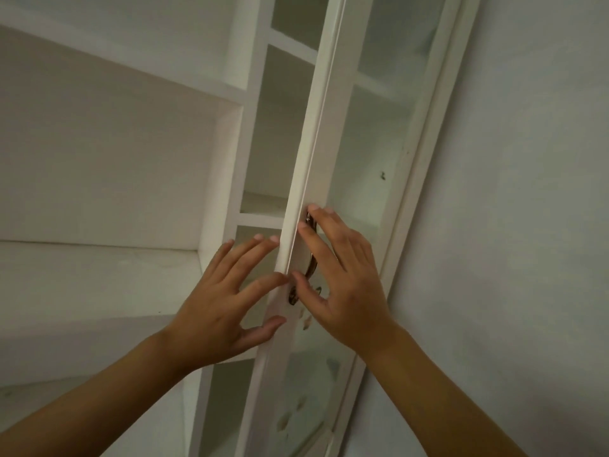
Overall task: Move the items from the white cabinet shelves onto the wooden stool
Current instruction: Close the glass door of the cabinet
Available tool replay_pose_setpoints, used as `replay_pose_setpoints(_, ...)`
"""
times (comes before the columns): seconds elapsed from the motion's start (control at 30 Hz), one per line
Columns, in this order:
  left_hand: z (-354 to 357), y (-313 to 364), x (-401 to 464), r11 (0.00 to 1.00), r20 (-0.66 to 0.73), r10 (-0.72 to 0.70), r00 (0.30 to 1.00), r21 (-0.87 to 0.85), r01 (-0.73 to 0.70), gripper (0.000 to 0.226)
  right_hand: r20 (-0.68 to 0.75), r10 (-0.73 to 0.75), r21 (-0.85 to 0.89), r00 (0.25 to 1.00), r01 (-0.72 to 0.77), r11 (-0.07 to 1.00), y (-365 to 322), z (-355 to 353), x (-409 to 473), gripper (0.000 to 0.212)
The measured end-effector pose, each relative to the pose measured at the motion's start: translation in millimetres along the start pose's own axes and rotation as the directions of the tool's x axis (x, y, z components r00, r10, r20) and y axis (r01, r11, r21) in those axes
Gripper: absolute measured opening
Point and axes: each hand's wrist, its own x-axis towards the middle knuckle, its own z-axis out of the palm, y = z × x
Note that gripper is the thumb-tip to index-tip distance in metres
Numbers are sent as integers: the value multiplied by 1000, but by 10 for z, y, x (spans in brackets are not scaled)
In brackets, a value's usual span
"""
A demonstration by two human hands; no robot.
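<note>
A white cabinet door [316, 133] with frosted glass panes stands edge-on in the middle of the view, partly open. My left hand [227, 298] lies flat against the door's left edge, fingers straight and spread, thumb on the edge lower down. My right hand [342, 285] rests over the dark metal handle [311, 265] on the door's face, fingers straight and touching the frame. Behind the door the narrow white shelves [263, 219] show nothing on them. Neither the stool nor any item is in view.
A wide white shelf recess [108, 179] opens to the left of the narrow shelves. A plain pale wall [527, 192] fills the right side, next to the cabinet's outer frame [425, 179].
</note>
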Motion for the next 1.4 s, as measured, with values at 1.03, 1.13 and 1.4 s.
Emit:
replay_pose_setpoints(1.03, 256, -945, -216, 968, 57, -57, 997, 246, 41, 67, -59, -24, 136, 998, 32, 990, 147, 1135, 418, 58)
replay_pose_setpoints(1.13, 276, -1006, -218, 973, 56, -46, 997, 229, 32, 68, -33, -30, 125, 999, 33, 992, 178, 1139, 430, 59)
replay_pose_setpoints(1.4, 342, -1105, -225, 981, 45, -31, 998, 191, 22, 69, -2, -32, 122, 999, 32, 992, 210, 1189, 438, 61)
